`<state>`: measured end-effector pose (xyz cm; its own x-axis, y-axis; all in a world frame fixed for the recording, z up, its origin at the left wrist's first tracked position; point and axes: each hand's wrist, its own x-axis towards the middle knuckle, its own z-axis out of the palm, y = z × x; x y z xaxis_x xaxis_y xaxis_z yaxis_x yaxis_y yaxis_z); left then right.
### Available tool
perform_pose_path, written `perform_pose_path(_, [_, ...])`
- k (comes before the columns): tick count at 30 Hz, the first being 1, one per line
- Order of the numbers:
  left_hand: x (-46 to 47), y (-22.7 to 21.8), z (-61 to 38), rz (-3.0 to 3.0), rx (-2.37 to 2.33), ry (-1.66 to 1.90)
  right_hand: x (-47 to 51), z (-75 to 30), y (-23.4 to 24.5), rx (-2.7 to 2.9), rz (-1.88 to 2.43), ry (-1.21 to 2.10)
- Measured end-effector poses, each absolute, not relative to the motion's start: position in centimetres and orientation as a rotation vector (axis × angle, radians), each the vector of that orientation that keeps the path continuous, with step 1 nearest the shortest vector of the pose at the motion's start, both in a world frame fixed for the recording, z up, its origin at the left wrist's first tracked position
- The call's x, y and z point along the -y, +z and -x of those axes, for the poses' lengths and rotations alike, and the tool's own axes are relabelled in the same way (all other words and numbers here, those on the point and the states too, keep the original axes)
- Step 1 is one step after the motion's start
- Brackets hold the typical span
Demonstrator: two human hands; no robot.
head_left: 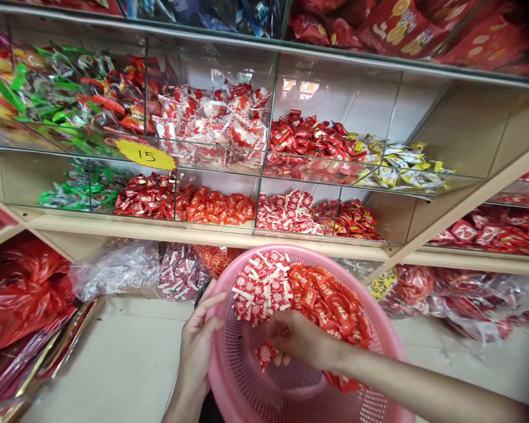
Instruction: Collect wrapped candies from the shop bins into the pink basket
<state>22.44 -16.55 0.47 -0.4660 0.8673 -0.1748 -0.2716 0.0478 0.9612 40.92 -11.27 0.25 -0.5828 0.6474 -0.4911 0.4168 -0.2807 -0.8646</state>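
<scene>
A pink perforated basket [247, 382] is tilted in front of me, holding red-and-white wrapped candies [261, 288] beside red-orange wrapped candies [330, 302]. My left hand [198, 346] grips the basket's left rim, fingers curled over the edge. My right hand [300, 339] reaches inside the basket, its fingers closed in a pinch among the red-and-white candies. One loose candy [265, 354] lies just below those fingers.
Glass-fronted shelf bins [264, 176] hold sorted candies: green, red, white-red and yellow. A yellow tag marked 15 [145, 155] sticks to the glass. Plastic bags of sweets [114, 270] and red bags [22, 288] sit under the shelf on the pale floor.
</scene>
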Motion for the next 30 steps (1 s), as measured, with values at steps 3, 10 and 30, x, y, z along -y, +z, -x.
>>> perform_pose_path(3, [16.6,0.1,-22.3,-0.651,-1.406,1.589,11.7,-39.9,0.7,1.854,1.379,1.94])
perform_pose_path(10, [16.4,-0.6,-21.9,-0.678,-1.362,1.591,8.7,-41.6,3.3,1.997,1.248,1.608])
perform_pose_path(30, [16.4,0.3,-22.3,-0.634,-1.403,1.587,7.6,-45.6,3.8,1.862,1.406,1.622])
